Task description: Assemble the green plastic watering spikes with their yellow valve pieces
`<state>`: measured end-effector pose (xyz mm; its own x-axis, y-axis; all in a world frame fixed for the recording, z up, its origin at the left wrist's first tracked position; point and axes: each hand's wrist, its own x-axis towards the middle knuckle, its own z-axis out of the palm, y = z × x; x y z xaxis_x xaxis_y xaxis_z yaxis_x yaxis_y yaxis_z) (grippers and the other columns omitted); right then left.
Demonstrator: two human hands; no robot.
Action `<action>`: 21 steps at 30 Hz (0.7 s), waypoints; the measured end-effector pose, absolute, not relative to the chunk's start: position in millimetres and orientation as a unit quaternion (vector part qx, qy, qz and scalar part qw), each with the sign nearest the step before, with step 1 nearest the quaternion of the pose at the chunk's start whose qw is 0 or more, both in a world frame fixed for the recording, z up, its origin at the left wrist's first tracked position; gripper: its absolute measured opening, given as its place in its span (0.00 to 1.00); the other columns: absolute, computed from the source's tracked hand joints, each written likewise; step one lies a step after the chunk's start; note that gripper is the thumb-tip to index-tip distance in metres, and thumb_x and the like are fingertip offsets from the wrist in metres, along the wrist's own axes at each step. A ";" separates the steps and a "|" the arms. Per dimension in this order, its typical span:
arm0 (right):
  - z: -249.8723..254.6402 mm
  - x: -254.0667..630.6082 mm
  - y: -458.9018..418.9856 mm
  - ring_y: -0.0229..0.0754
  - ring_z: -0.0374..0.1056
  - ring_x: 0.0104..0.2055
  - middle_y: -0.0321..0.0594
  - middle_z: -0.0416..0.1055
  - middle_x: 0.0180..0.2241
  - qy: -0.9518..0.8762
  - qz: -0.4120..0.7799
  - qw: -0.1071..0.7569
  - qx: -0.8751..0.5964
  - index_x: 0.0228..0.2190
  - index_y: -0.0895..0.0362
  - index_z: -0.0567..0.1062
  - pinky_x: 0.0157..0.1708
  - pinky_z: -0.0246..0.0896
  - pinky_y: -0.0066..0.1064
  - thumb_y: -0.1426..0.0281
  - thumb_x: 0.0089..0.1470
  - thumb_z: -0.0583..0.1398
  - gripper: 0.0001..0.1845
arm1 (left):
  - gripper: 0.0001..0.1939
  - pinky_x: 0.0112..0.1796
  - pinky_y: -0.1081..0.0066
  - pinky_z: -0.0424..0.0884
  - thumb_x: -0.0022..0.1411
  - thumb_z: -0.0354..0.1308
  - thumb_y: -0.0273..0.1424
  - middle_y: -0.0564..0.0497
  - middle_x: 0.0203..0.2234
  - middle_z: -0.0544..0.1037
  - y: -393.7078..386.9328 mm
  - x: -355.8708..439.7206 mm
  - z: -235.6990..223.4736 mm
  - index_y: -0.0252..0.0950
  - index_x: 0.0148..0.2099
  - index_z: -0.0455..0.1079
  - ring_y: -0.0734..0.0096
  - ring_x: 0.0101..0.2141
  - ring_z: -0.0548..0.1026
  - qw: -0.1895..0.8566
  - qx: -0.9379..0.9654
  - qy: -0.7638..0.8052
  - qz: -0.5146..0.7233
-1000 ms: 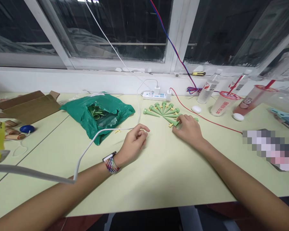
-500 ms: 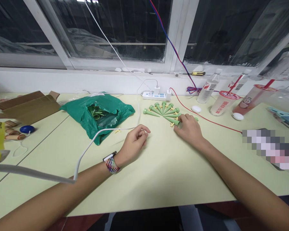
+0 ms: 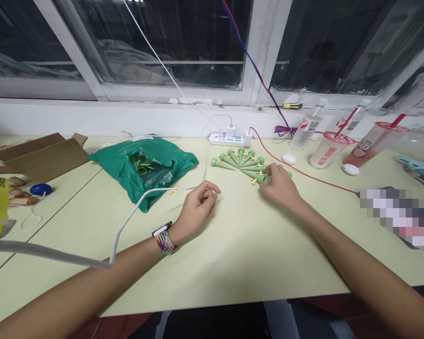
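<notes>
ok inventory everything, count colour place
spikes: about eight, green, table centre
clip: one, yellow, near bag
bag: one, green, left
cardboard box: one, brown, left
wooden pieces: several, brown, left
ball: one, blue, left
power strip: one, white, back
bottles: two, clear, back right
cups: two, whitish and pink, right
ovals: two, white, near cups
cutter: one, yellow, windowsill
pixelated object: one, mixed, right
cables: several, red, white, blue, throughout
window: one, white frame, back
table: one, pale yellow, underneath
watch: one, multicoloured, left wrist
left hand: one, near bag
right hand: one, at spikes
</notes>
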<state>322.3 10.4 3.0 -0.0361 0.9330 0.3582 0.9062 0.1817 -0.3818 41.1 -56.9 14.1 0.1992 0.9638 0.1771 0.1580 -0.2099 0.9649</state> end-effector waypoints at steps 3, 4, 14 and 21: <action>11.6 343.4 18.7 0.58 0.68 0.50 0.51 0.73 0.46 -0.702 -0.008 0.304 -0.645 0.46 0.55 0.70 0.45 0.61 0.44 0.71 0.52 0.57 0.18 | 0.05 0.23 0.74 0.56 0.68 0.55 0.34 0.62 0.17 0.63 -57.3 41.6 14.7 0.38 0.43 0.68 0.76 0.19 0.61 0.448 0.633 0.438 0.455; 14.2 352.1 22.0 0.59 0.68 0.51 0.52 0.73 0.46 -0.687 -0.027 0.316 -0.654 0.47 0.55 0.70 0.45 0.61 0.45 0.72 0.54 0.56 0.18 | 0.05 0.23 0.74 0.56 0.68 0.55 0.34 0.62 0.17 0.62 -57.5 41.7 15.1 0.38 0.43 0.68 0.75 0.19 0.61 0.449 0.632 0.437 0.456; 12.7 375.4 31.0 0.60 0.68 0.49 0.51 0.75 0.44 -0.658 -0.047 0.238 -0.713 0.52 0.54 0.79 0.43 0.63 0.45 0.54 0.56 0.61 0.27 | 0.06 0.23 0.74 0.56 0.68 0.56 0.35 0.62 0.17 0.63 -57.6 41.8 16.0 0.38 0.42 0.68 0.76 0.18 0.60 0.453 0.629 0.435 0.457; -2.7 373.9 33.3 0.62 0.64 0.48 0.55 0.73 0.44 -0.688 -0.106 0.231 -0.680 0.48 0.57 0.82 0.48 0.63 0.51 0.58 0.56 0.60 0.23 | 0.05 0.23 0.74 0.56 0.68 0.56 0.34 0.62 0.17 0.62 -57.8 41.3 14.8 0.39 0.42 0.68 0.76 0.19 0.60 0.456 0.629 0.437 0.453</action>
<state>373.9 33.3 -2.7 0.0310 0.8861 0.4624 0.9842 0.0536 -0.1688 41.3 -57.8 14.8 0.2080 0.9632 0.1704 0.1370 -0.2012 0.9699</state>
